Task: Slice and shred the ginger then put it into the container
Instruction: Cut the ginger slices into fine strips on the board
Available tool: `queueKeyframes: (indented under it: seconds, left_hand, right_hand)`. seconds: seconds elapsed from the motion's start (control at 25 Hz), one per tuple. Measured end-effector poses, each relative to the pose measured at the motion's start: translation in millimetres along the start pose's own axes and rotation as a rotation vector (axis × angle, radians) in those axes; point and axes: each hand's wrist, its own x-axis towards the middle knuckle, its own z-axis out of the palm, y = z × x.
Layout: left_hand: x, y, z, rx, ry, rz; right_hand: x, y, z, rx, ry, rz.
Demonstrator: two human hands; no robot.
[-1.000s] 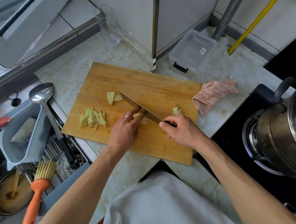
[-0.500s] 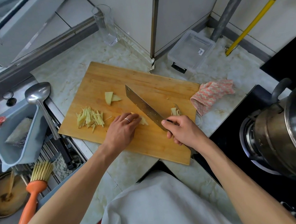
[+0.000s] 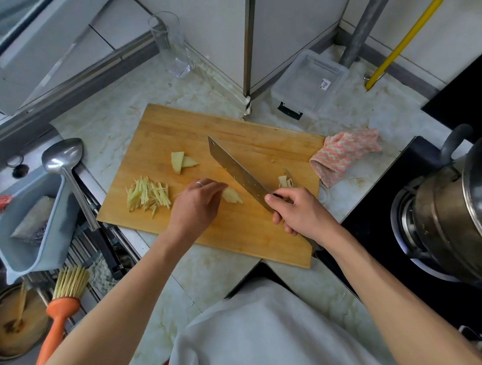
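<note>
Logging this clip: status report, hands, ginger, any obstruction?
Right hand grips knife, blade off the ginger. Left hand fingers on slices. Shreds piled on board; container empty. Nothing in the way.

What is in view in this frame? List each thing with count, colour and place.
board: 1, wooden, on counter
shreds: 1 pile, pale yellow, board's left
slices: 2, pale yellow, board, above shreds
ginger piece: 1, pale, by left fingers
ginger bits: few, pale, board's right
knife: 1, steel, over board
container: 1, clear, behind board
cloth: 1, pink-white, right of board
glass: 1, clear, at wall
ladle: 1, steel, sink rack
brush: 1, orange, over sink
pot: 1, steel, stove
left hand: on board, at ginger piece
right hand: grips knife
</note>
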Motion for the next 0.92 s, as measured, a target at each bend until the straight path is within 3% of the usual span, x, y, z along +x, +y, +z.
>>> queueKeyframes:
  seconds: [0.16,0.28,0.4,0.52,0.6,0.72,0.92]
  left_hand:
    - [-3,8,-9,-0.415,0.119,-0.526]
    - [-3,8,-11,-0.524,0.110,-0.623]
    - [-2,15,-9,-0.348,0.150,-0.485]
    - [-1,11,0,-0.034,0.193,-0.057]
    - [0,3,6,0.119,0.180,0.122]
    - [-10,-3,16,0.265,0.054,0.189]
    - [-27,-1,18,0.282,-0.092,0.098]
  right_hand:
    - [1,1,1,0.012,0.003,-0.002]
    - [1,2,1,0.013,0.003,-0.002]
    - [0,3,1,0.025,-0.001,-0.006]
    - [0,3,1,0.036,0.002,-0.001]
    - [-1,3,1,0.039,0.002,0.002]
    - [-1,4,1,0.035,0.005,0.014]
    - [-1,2,0,-0.037,0.008,0.003]
